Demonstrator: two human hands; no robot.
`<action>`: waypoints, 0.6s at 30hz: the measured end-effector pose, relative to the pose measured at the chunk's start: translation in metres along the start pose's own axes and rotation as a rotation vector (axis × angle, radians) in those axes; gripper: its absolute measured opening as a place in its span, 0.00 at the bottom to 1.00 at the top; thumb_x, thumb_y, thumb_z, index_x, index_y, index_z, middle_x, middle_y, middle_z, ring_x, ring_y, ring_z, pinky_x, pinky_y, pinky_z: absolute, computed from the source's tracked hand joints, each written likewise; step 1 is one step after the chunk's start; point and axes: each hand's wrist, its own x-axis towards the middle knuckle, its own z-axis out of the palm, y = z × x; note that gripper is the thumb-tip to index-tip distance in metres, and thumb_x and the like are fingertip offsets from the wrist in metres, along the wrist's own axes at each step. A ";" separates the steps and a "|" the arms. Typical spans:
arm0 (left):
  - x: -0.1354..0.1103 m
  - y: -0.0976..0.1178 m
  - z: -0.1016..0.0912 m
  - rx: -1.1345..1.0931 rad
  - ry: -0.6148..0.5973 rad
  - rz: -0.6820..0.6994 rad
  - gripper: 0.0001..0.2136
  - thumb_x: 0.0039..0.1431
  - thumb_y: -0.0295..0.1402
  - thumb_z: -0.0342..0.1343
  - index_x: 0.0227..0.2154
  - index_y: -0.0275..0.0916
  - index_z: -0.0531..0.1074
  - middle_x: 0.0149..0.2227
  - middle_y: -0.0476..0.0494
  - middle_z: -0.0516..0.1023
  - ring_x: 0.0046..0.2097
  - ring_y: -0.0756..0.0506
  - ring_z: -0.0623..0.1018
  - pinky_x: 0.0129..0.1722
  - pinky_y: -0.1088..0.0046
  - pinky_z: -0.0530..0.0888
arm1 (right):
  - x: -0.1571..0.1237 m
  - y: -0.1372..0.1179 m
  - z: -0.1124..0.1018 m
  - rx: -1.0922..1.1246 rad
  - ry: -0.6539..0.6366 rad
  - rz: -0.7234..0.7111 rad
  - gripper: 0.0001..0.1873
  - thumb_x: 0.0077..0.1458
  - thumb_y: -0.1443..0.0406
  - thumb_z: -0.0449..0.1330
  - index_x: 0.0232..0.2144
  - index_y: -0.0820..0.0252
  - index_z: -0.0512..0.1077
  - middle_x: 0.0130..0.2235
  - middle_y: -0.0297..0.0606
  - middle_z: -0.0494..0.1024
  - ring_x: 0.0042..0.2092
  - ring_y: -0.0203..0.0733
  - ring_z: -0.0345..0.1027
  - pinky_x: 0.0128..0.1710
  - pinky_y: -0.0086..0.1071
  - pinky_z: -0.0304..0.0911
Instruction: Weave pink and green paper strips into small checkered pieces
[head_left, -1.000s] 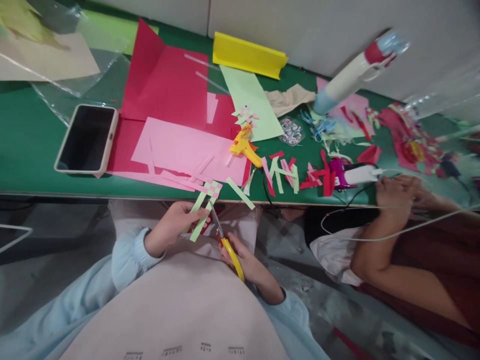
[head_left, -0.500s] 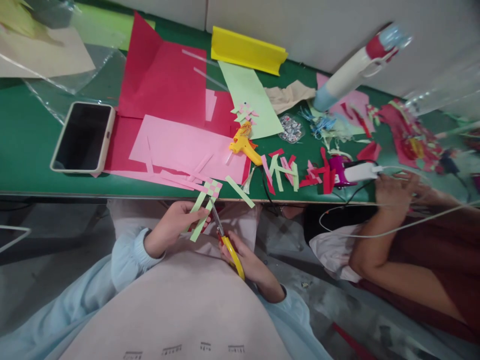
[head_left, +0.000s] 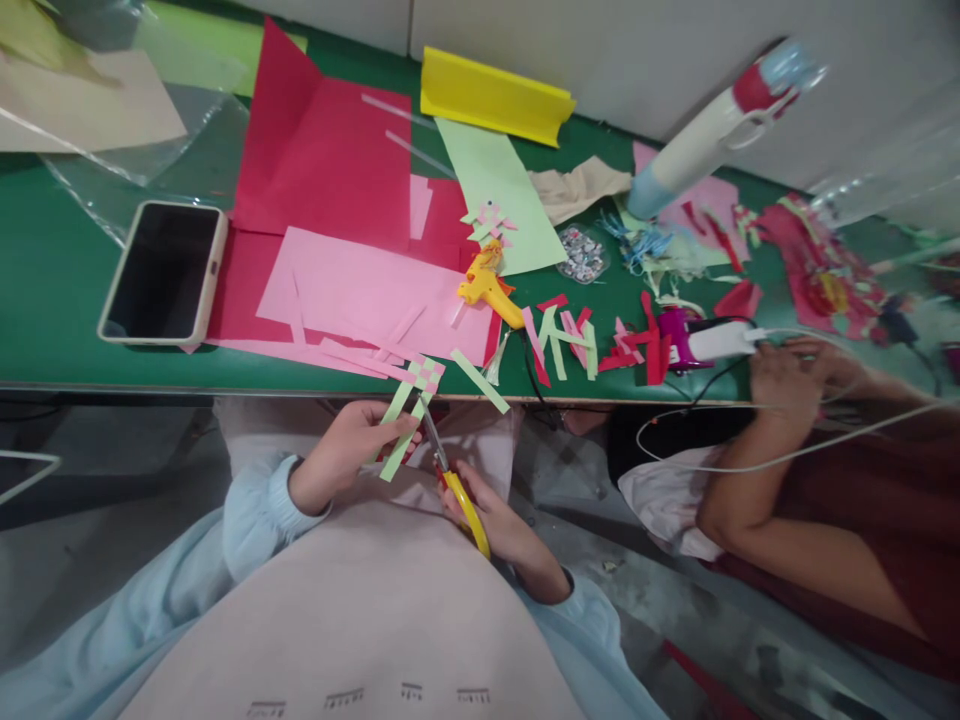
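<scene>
Red card (head_left: 330, 160) lay across the green surface (head_left: 45, 290). At its near edge your left hand (head_left: 352, 440) pinched woven pink-and-green paper strips (head_left: 426, 376); your right (head_left: 484, 510) gripped yellow-handled scissors (head_left: 450, 480). Trimming seemed underway; the next snip called for a steady pinch.

- Left hand (head_left: 346, 440): grip closed on a woven paper piece (head_left: 426, 376), pink and green, with loose green strips toward the person.
- Right hand (head_left: 495, 518): grip closed on scissors (head_left: 466, 508), yellow-handled, blades at the green strips.
- Table (head_left: 45, 270): green.
- Phone (head_left: 163, 272): dark screen up, left side.
- Pink sheet (head_left: 367, 285): lying over red card (head_left: 330, 170).
- Glue gun (head_left: 491, 298): yellow, just below a pale green sheet (head_left: 499, 190).
- Bottle (head_left: 690, 155): white, blue base, at the wall.
- Co-worker's hands (head_left: 784, 378): far right, near a white cable (head_left: 806, 452).
</scene>
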 end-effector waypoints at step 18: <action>0.002 -0.001 0.001 0.048 0.012 0.044 0.14 0.50 0.44 0.63 0.25 0.35 0.77 0.23 0.47 0.78 0.22 0.53 0.70 0.21 0.78 0.65 | -0.003 0.008 0.001 0.072 0.028 0.051 0.30 0.48 0.45 0.64 0.46 0.55 0.62 0.36 0.31 0.66 0.35 0.33 0.60 0.37 0.28 0.59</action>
